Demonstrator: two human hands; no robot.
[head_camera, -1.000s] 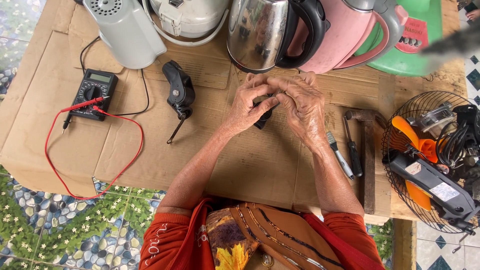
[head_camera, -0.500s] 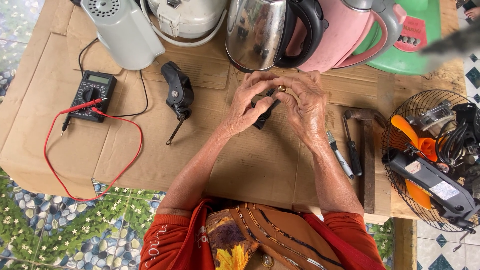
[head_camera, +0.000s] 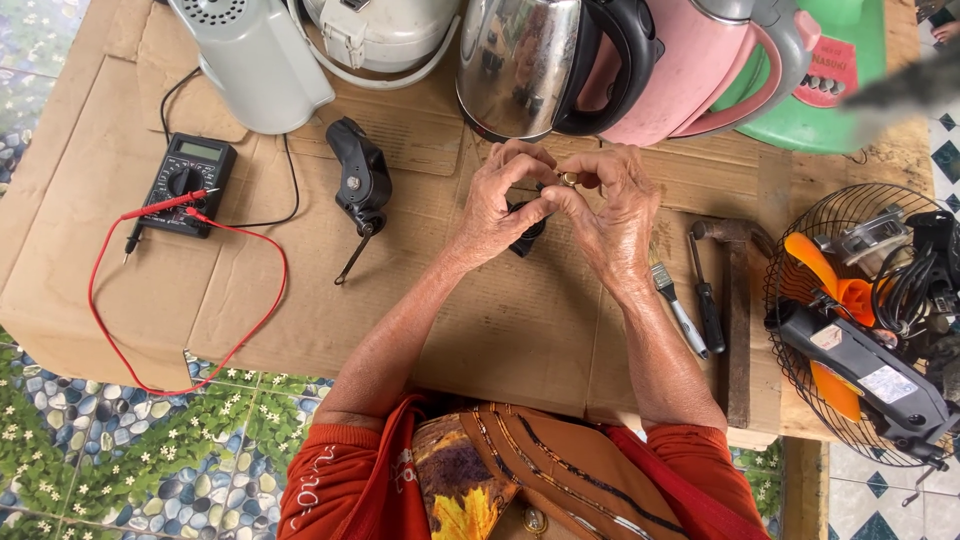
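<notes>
Two hands gripping small black part, multimeter left, kettles behind

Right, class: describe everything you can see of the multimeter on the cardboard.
The multimeter is a small black box, plastic by its look, lying flat on the cardboard, left of the hands. It has a grey screen above a round dial. A red lead loops from it towards the table edge; a black lead also runs off. No hand touches it.

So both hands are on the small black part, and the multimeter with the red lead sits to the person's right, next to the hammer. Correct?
Not quite. The head view shows the multimeter on the person's left; the rest holds: left hand and right hand both on the small black part, hammer on the right.
</notes>
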